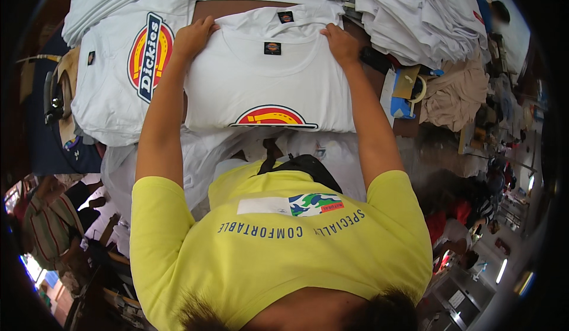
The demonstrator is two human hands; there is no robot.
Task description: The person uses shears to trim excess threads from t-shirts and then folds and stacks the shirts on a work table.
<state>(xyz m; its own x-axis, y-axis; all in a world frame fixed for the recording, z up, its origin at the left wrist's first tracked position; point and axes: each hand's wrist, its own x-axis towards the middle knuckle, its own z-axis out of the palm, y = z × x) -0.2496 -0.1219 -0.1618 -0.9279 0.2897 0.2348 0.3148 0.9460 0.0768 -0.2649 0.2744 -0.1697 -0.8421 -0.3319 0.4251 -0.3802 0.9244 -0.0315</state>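
A white T-shirt (pixel 243 82) lies folded in front of me, with a round neckline, a dark neck label and part of a red, yellow and navy print along its near edge. My left hand (pixel 197 36) pinches its far left shoulder. At the far right shoulder, the fingers of my right hand (pixel 342 45) are closed on the cloth. Behind its neckline shows more white cloth with a second dark label (pixel 285 16); whether it is another shirt I cannot tell.
Stacked white shirts (pixel 106 88) with the same print lie to the left, and a heap of white shirts (pixel 415 19) is at the far right. Beside my right forearm are a tape roll (pixel 418 89) and beige cloth (pixel 455 91). People sit and stand beyond both sides.
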